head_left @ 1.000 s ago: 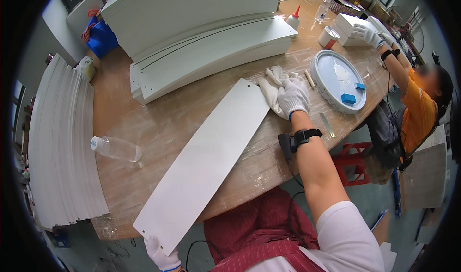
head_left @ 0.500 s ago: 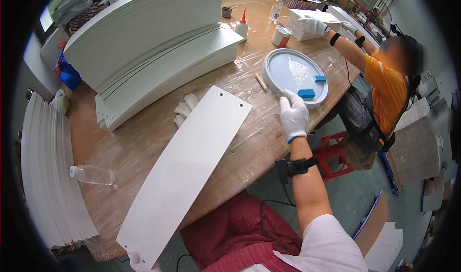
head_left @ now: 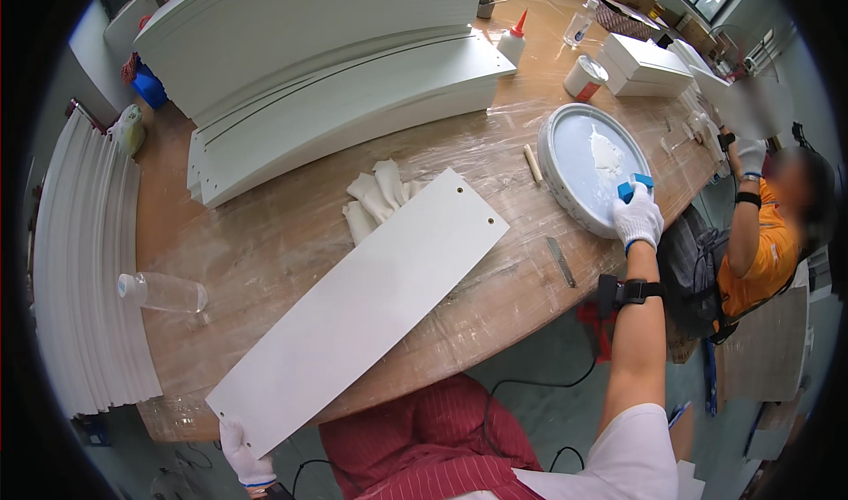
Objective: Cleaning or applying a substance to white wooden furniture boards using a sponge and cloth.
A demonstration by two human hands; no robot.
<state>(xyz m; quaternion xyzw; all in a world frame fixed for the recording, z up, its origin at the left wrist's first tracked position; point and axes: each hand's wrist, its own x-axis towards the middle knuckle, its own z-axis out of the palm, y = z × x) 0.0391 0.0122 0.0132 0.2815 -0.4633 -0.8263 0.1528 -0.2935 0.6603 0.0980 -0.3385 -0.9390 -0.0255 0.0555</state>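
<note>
My left hand, in a white knit glove, grips the near corner of a long white panel with small holes at its ends. The panel slants across the table, its far end over some crumpled white cloth gloves. My right hand, also gloved, reaches to a round pale lid with a smear of white paste. Its fingers are closed on a small blue block at the lid's near right. A second blue block touches or lies close to the fingertips.
Stacked white panels fill the table's far left; more stand at the left edge. A clear bottle lies nearby. A red-tipped glue bottle, a white can and a stick surround the lid. A co-worker sits right.
My right hand has moved from the lid's near rim onto a blue block. The view has shifted, bringing my left hand into fuller sight. The co-worker's hands have left the white stack.
</note>
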